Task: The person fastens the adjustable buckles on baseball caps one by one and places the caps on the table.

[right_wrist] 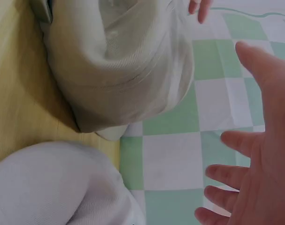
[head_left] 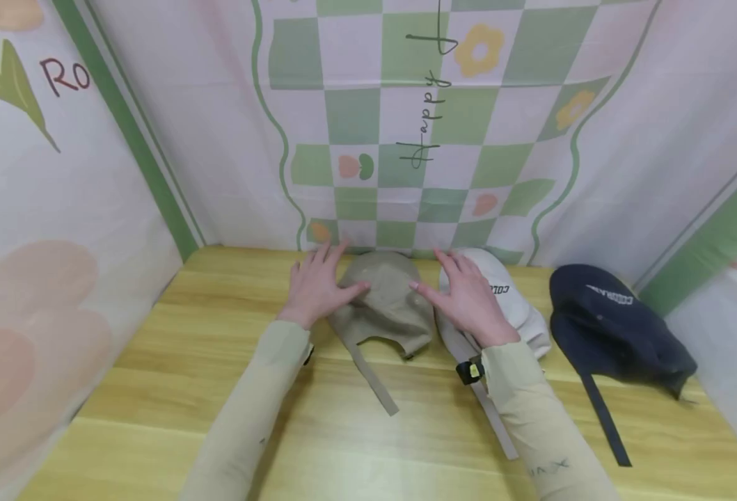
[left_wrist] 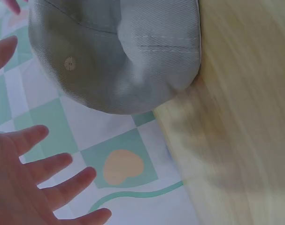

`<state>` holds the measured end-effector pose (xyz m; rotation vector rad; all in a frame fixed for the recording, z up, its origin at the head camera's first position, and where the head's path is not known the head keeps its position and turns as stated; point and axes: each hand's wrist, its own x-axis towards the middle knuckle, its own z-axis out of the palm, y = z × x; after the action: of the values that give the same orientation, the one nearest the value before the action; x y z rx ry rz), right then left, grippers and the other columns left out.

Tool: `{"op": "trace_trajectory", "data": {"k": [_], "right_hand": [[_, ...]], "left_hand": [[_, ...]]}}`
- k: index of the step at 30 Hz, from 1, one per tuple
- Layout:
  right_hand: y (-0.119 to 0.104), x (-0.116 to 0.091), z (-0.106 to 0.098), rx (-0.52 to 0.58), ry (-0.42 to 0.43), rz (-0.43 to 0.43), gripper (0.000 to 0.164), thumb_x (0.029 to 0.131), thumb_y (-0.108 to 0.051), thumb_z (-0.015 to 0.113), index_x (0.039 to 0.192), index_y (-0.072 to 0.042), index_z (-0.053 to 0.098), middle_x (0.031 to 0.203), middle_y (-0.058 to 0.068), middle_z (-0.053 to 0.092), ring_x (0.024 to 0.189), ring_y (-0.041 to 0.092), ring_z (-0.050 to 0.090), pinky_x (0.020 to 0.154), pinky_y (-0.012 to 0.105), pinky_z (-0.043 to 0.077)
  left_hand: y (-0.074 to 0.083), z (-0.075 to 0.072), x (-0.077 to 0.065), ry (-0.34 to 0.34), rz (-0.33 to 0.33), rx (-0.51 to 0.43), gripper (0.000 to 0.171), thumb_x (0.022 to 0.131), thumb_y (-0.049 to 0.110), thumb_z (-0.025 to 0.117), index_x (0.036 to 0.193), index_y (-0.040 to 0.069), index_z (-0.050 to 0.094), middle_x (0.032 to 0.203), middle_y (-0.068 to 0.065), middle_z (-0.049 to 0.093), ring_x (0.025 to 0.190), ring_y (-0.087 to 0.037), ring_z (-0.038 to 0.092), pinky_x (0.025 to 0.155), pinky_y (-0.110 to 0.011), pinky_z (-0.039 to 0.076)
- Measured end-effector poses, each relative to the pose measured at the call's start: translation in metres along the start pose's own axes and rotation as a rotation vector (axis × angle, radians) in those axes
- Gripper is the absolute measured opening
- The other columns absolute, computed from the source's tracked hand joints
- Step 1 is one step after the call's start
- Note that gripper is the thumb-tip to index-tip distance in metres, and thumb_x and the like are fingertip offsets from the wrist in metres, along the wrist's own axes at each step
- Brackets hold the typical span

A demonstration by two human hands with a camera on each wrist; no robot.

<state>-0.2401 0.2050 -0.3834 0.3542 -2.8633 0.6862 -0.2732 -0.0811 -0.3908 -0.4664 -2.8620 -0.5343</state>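
A khaki baseball cap [head_left: 388, 306] lies on the wooden table near its back edge, its loose strap [head_left: 373, 383] trailing toward the front. Over its left side hovers my left hand [head_left: 317, 287], fingers spread. My right hand [head_left: 470, 300] is spread at the cap's right, partly covering a white cap [head_left: 515, 296] with dark lettering. Both wrist views show a gap between the palms and the khaki cap [left_wrist: 109, 56], so neither hand grips it. In the right wrist view the white cap [right_wrist: 53, 183] sits beside the khaki one, below the fingers.
Farther right lies a navy cap [head_left: 612, 327] with pale lettering, its strap [head_left: 605, 421] hanging forward. A patterned cloth [head_left: 399, 118] with green checks rises behind the table [head_left: 218, 362]. More printed cloth [head_left: 49, 229] stands along the left side.
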Motion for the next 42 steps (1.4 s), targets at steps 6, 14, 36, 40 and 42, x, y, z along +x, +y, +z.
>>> {"op": "trace_trajectory", "data": {"k": [6, 14, 36, 40, 42], "right_hand": [[-0.005, -0.007, -0.003, 0.058, 0.036, 0.004, 0.081, 0.097, -0.065, 0.054, 0.144, 0.001, 0.05, 0.145, 0.024, 0.049, 0.136, 0.043, 0.04, 0.112, 0.059, 0.033], [-0.011, -0.013, -0.008, 0.08, 0.076, -0.062, 0.046, 0.097, -0.045, 0.067, 0.111, -0.002, 0.068, 0.11, 0.014, 0.068, 0.108, 0.034, 0.06, 0.094, 0.051, 0.048], [-0.015, -0.035, -0.009, 0.09, -0.159, -0.001, 0.028, 0.1, -0.033, 0.066, 0.084, -0.012, 0.071, 0.075, -0.003, 0.065, 0.066, 0.014, 0.058, 0.068, 0.038, 0.052], [-0.014, -0.037, -0.006, 0.091, -0.225, -0.003, 0.026, 0.101, -0.029, 0.064, 0.083, -0.01, 0.069, 0.07, -0.002, 0.061, 0.061, 0.015, 0.054, 0.062, 0.035, 0.049], [-0.014, -0.038, -0.004, 0.092, -0.247, 0.003, 0.026, 0.1, -0.027, 0.063, 0.081, -0.01, 0.067, 0.066, -0.001, 0.058, 0.058, 0.015, 0.052, 0.058, 0.034, 0.047]], "left_hand": [[0.0, 0.0, -0.005, 0.019, 0.027, 0.01, 0.09, 0.089, 0.073, 0.059, 0.157, 0.017, 0.039, 0.155, -0.011, 0.043, 0.137, -0.037, 0.042, 0.106, -0.061, 0.037], [0.011, -0.011, -0.012, 0.026, 0.098, 0.046, 0.061, 0.095, 0.058, 0.064, 0.14, 0.017, 0.06, 0.139, -0.007, 0.058, 0.128, -0.032, 0.052, 0.105, -0.054, 0.041], [0.035, -0.008, -0.041, -0.025, 0.404, 0.11, 0.024, 0.09, 0.035, 0.08, 0.103, 0.015, 0.073, 0.099, 0.001, 0.073, 0.088, -0.019, 0.067, 0.079, -0.038, 0.054], [0.033, 0.005, -0.045, -0.096, 0.39, 0.134, 0.026, 0.088, 0.035, 0.081, 0.103, 0.015, 0.073, 0.097, 0.003, 0.072, 0.081, -0.016, 0.066, 0.071, -0.034, 0.056], [0.032, 0.012, -0.047, -0.143, 0.377, 0.15, 0.027, 0.087, 0.037, 0.081, 0.102, 0.015, 0.072, 0.094, 0.005, 0.071, 0.079, -0.014, 0.065, 0.067, -0.032, 0.056]]}}
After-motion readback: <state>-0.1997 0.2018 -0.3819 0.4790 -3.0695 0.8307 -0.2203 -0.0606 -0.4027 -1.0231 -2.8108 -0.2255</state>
